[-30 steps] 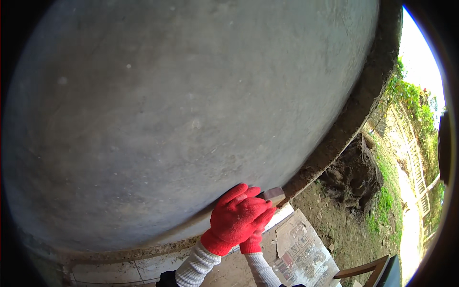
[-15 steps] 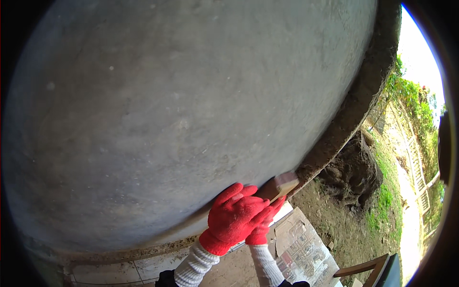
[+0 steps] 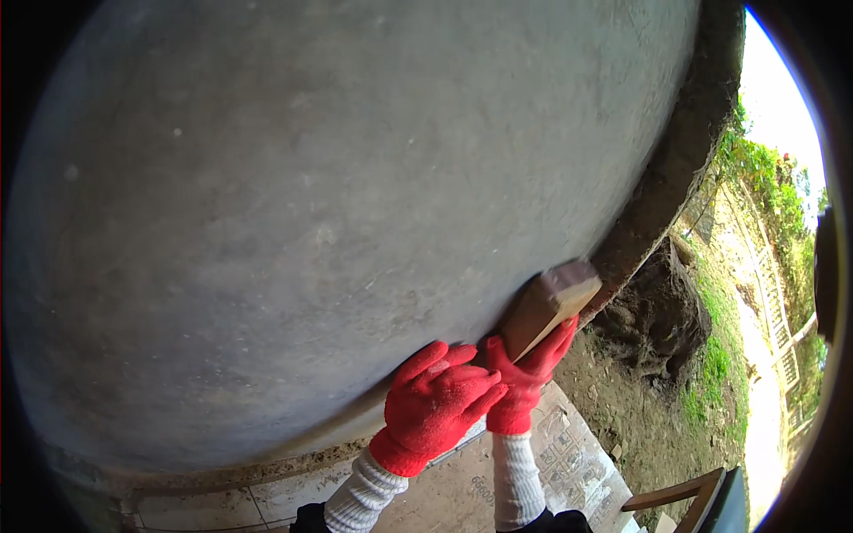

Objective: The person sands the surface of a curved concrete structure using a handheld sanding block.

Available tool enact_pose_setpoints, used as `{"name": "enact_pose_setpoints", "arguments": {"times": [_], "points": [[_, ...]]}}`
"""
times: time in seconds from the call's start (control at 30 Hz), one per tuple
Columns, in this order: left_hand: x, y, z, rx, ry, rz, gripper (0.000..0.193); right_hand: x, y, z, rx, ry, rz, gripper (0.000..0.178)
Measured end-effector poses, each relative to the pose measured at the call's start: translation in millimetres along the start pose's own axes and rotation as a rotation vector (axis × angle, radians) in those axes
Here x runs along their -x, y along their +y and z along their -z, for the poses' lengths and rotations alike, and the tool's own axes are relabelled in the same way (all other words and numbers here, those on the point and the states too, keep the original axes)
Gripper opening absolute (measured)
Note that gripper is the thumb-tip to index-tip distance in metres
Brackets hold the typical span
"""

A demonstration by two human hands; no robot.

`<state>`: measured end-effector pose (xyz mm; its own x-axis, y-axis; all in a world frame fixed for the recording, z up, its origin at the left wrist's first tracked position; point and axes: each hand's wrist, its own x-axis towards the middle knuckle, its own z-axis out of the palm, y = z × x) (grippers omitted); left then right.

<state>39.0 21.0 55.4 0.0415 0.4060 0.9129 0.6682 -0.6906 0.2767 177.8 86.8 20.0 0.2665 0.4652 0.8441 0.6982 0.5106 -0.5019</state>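
Note:
My left hand (image 3: 434, 407), in a red work glove, is open with its fingers apart against the lower part of a large, curved grey surface (image 3: 302, 213) that looks like smooth plaster or cement. Just right of it my right hand (image 3: 522, 384), gloved the same way, is closed around a sanding block (image 3: 549, 306). This block is wooden, with a reddish-brown covering on part of it. It lies along the grey surface near the dark, rough rim (image 3: 653, 200) on the right. The face pressed to the surface is hidden.
Flattened cardboard (image 3: 569, 453) and pale tiles (image 3: 200, 508) cover the ground below. A dark stump-like mass (image 3: 657, 311) stands on bare soil beyond the rim. Part of a wooden-framed chair (image 3: 684, 497) shows at the lower right. Grass and a fence (image 3: 777, 311) are farther right.
My right hand has pushed the sanding block up and to the right along the grey surface, away from my left hand. My left hand has hardly moved.

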Motion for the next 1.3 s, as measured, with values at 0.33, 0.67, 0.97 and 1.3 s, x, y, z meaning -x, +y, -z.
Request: {"name": "enact_pose_setpoints", "arguments": {"times": [0.33,0.67,0.97,1.3], "points": [[-1.9,4.9,-5.6,0.06,0.01,0.02,0.031,28.9,22.6,5.8,0.009,-0.005,0.121,0.102],[-3.0,13.1,-14.7,0.109,0.06,0.055,0.031,110.1,79.3,-9.2,-0.146,-0.056,-0.299,0.107],[-1.5,10.1,-7.4,-0.006,0.117,0.054,0.037,-12.5,-6.4,11.2,0.102,-0.038,0.048,0.12],[1.6,8.2,-16.1,0.072,0.088,0.071,0.037,122.9,69.1,-21.2,-0.761,0.11,-0.776,0.078]]}}
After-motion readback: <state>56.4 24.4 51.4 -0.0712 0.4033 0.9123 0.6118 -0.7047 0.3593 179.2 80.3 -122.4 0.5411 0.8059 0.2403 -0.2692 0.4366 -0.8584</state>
